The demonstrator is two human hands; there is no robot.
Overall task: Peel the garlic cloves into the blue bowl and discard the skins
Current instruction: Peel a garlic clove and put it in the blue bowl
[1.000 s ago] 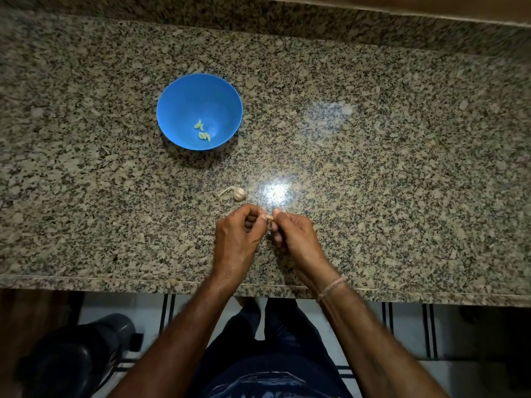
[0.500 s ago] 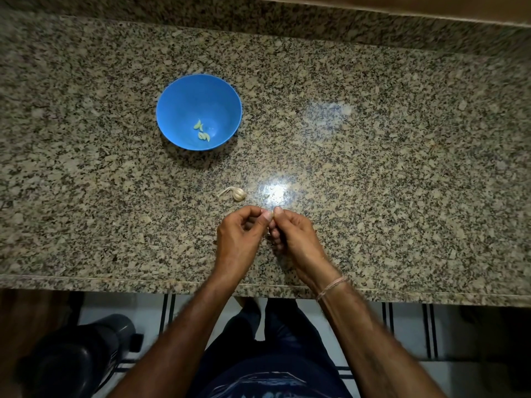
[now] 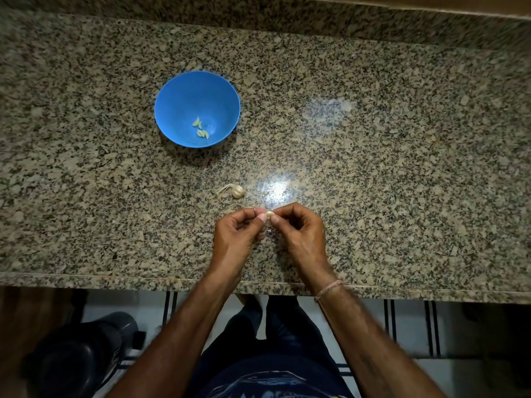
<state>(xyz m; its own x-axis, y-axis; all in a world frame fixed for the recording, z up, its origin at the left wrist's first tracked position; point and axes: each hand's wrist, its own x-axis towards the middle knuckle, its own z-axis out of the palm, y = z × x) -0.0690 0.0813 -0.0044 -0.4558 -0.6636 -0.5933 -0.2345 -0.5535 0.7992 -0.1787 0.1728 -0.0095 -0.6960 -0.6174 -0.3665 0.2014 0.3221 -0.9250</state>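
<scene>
Both hands pinch one clove over the counter edge.

Left hand [image 3: 235, 237] and right hand [image 3: 298, 234] meet fingertip to fingertip, fingers curled, each pinching the same clove [image 3: 269, 215]; only a pale sliver of it shows between the thumbs, so whether skin is on or off can't be told. Left fingers hide behind the palm. A garlic head [image 3: 237, 191] with a stalk lies on the counter [image 3: 402, 168] just beyond the left hand. Bowl [image 3: 175, 110] sits well beyond and left of both hands, with a few peeled cloves [image 3: 200, 128] inside, exact count unclear. Thin band [image 3: 327, 289] on right wrist. Dark object [image 3: 80, 357] below the left forearm, blurred, can't identify.
</scene>
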